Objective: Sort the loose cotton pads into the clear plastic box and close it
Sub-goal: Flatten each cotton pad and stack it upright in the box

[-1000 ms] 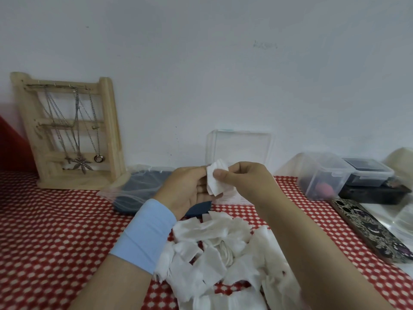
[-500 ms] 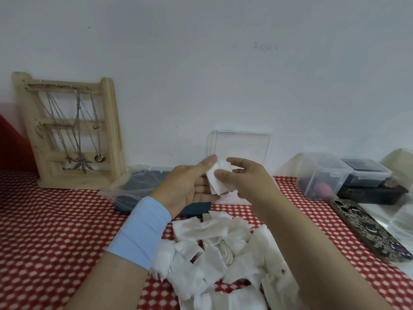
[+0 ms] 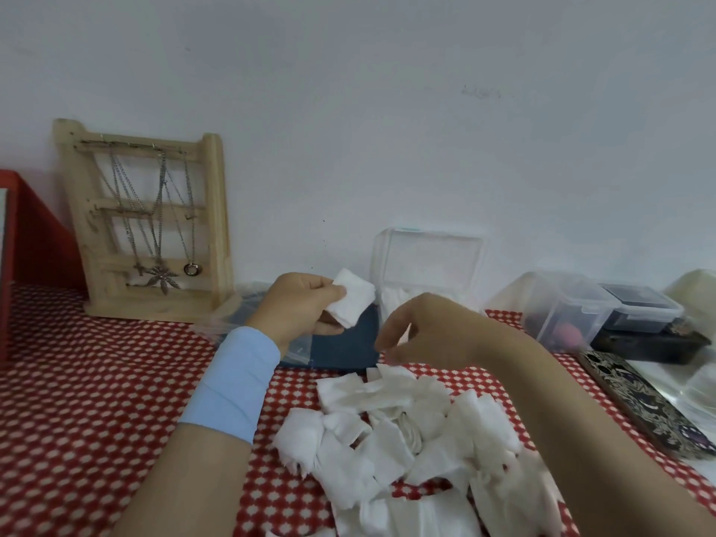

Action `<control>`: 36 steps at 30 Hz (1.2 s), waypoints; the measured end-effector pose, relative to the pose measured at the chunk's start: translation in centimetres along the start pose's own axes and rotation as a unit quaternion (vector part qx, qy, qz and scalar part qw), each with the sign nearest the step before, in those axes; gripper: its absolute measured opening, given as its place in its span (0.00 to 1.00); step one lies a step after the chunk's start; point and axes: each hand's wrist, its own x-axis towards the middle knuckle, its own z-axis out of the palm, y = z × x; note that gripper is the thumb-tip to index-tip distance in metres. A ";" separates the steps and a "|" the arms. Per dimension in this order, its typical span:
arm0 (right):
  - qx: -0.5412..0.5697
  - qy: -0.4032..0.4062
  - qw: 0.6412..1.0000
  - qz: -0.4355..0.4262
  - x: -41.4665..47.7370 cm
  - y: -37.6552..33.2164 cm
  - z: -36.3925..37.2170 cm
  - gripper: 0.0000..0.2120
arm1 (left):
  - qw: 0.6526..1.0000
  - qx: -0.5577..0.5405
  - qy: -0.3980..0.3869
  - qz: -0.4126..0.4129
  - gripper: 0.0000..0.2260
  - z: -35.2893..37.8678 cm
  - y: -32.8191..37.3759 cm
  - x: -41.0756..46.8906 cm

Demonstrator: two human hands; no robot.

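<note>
Nearest: one pile (image 3: 395, 439) of white square pads on the red dotted cloth (image 3: 97, 401). They overlap too much to count, and the lower frame edge cuts the heap off.

Two hands above it. Right hand (image 3: 430, 331) hovers over the far edge of the pile, fingers loosely bent downward, thumb near forefinger, nothing in them. Left hand (image 3: 302, 308), one blue band (image 3: 232, 385) on its wrist, is raised beside it and pinches a single pad (image 3: 352, 302) between thumb and fingers.

Behind the hands: one dark blue flat item (image 3: 341, 346), partly in a clear bag, its kind unclear.

Then the box (image 3: 426, 265) at the wall, lid upright and open. There are white pads inside, half hidden by the right hand.

Right: one patterned phone (image 3: 643, 401) and two lidded tubs (image 3: 561, 308), their contents blurred.

Far left: one wooden rack (image 3: 155, 234) with chains and three pendants: cross, leaf, ring.

A wall mark (image 3: 480, 93) is too faint to read.
</note>
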 end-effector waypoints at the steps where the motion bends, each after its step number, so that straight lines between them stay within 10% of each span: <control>1: -0.047 -0.072 0.996 -0.005 0.0 -0.5 0.1 0.12 | 1.000 -0.005 0.004 0.005 0.03 -0.1 0.0 0.0; 7: -0.113 -0.119 0.986 0.033 1.5 -0.9 3.1 0.13 | 0.999 -0.019 0.000 0.025 0.10 -0.1 -0.3 0.2; 15: 0.176 0.036 0.983 0.039 -0.6 0.6 0.4 0.13 | 0.993 -0.112 0.035 0.003 0.05 0.9 -1.1 0.7; 21: 0.403 0.176 0.898 0.030 -0.6 0.4 -0.3 0.09 | 0.981 -0.187 -0.043 -0.031 0.08 3.7 -1.3 0.2; 36: 0.374 0.262 0.883 0.110 0.0 0.5 0.6 0.09 | 0.962 -0.244 -0.117 -0.044 0.13 5.1 -0.8 -0.3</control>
